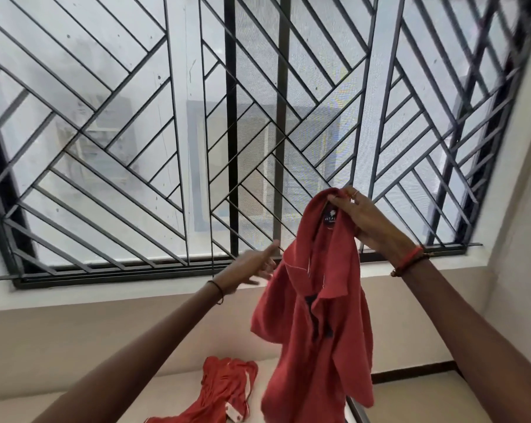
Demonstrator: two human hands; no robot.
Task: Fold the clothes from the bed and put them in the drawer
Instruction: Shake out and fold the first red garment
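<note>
The left arm rises from the lower left, a dark thread (218, 290) round its wrist. The left hand (252, 267) is spread with its fingers straight and grips nothing; it is blurred, and its fingertips come just beside the shirt's edge, though I cannot tell whether they touch it. Below it, a red garment (224, 389) lies crumpled on the pale bed (172, 398), a white tag showing at its lower end. Right of that, the red shirt (319, 315) hangs in the air above the bed, limp and bunched, with a dark label inside the collar and a dark placket down the front. The right hand (359, 215) holds it up by the collar, fingers and thumb pinched on the cloth at the very top. Red threads (409, 259) circle that wrist. Behind everything a window grille (178, 132) of slanted dark bars stands above a white sill (105, 293), and a pale wall (520, 209) closes the right side.
</note>
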